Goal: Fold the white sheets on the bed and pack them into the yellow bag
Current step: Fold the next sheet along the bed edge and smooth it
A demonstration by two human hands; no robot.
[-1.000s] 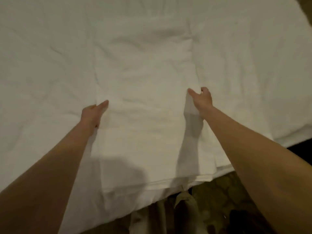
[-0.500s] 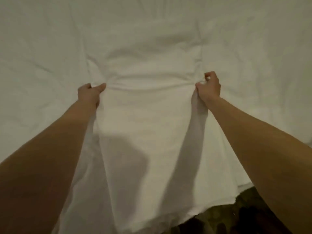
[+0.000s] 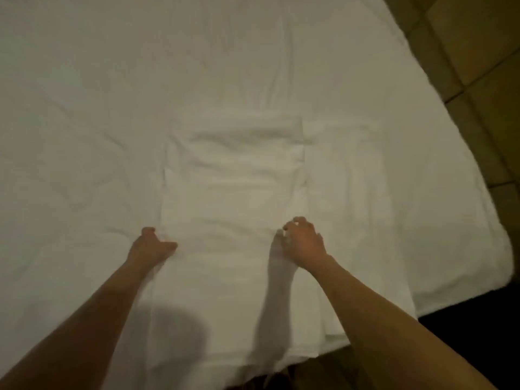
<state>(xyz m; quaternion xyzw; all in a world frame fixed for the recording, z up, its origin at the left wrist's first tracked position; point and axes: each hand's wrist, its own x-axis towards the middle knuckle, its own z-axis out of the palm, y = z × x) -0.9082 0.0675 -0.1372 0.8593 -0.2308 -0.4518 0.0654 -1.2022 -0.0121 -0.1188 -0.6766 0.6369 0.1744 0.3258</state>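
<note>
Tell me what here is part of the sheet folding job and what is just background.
Part of the job:
folded white sheet
left hand, gripping its left edge
right hand, gripping its right edge
bed underneath

Background:
tiled floor

The yellow bag is not in view.

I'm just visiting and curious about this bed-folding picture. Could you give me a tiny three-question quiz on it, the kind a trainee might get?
1. True or false: the yellow bag is in view.
2. Where does the left hand grip the folded white sheet? A) its left edge B) its far end C) its middle
3. Fill in: at the top right, beyond the bed, the floor is covered in ____.

Key
1. False; no bag shows.
2. A; the right hand holds the opposite, right edge.
3. Tiles.
</note>
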